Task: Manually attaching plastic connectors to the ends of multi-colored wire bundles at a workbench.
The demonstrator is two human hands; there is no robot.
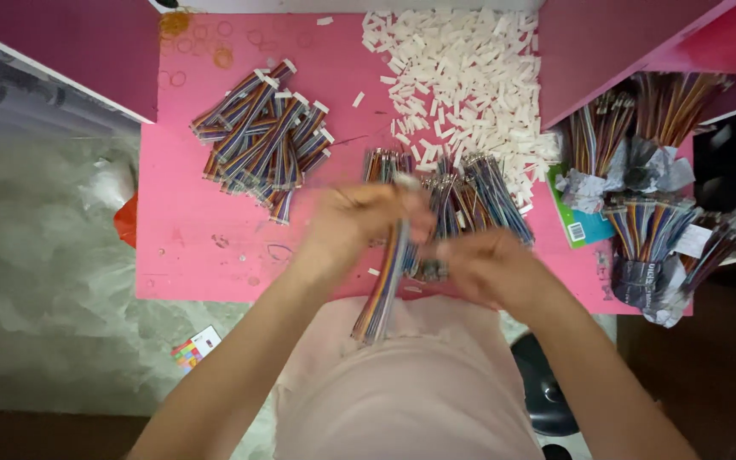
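**Two hands work a ribbon cable over a pink table**

Pale pink cloth [411, 383] on the person's lap fills the bottom of the view, soft and faintly ribbed, with both forearms crossing it and cut off at the lower edge. Above it the left hand [358, 223] is closed around a flat multicoloured ribbon cable [382, 294], whose striped strands hang down toward the lap; its upper end, with what looks like a small white plug, is blurred by motion. The right hand [489, 266] is curled, fingers drawn in close beside the cable's upper part, but blur hides whether it pinches anything, so I cannot tell its grip.

Both hands hover over the near edge of the flat pink table [189, 230], its surface scuffed and marked with faint rings. Just behind the hands lies a loose pile of bare-ended ribbon cables [470, 196], partly hidden by the fingers. Farther left sits a fanned heap of ribbon cables with white plugs fitted [261, 136]. At the far edge spreads a mound of small white plastic connector housings [462, 77], blocky and matte. On the right, bundles of coloured wires wrapped in crumpled grey paper [649, 221] stand partly beyond the table, half shadowed. Grey mottled floor [44, 255] shows on the left.
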